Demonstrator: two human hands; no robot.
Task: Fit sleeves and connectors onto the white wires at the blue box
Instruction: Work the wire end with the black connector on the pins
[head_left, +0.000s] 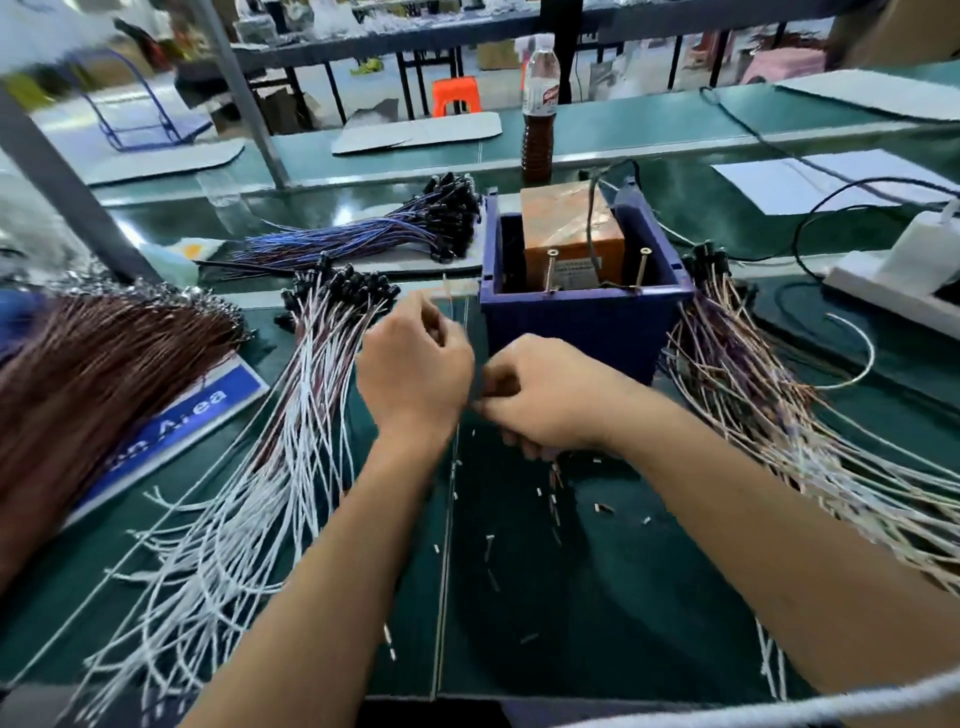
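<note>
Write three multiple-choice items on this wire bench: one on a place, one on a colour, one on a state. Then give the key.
1. Where does the bundle of white wires lie, relative to the blue plastic box?
A. to its left
B. inside it
C. behind it

2. What colour is the plastic stool in the background?
A. green
B. orange
C. white

3. How is the left hand?
A. flat on the green bench mat
B. curled, pinching a thin wire
C. out of view

Key: 1 A, the wires fan out left of the box; 2 B, it is bright orange; 3 B, its fingers are curled at a thin strand.
</note>
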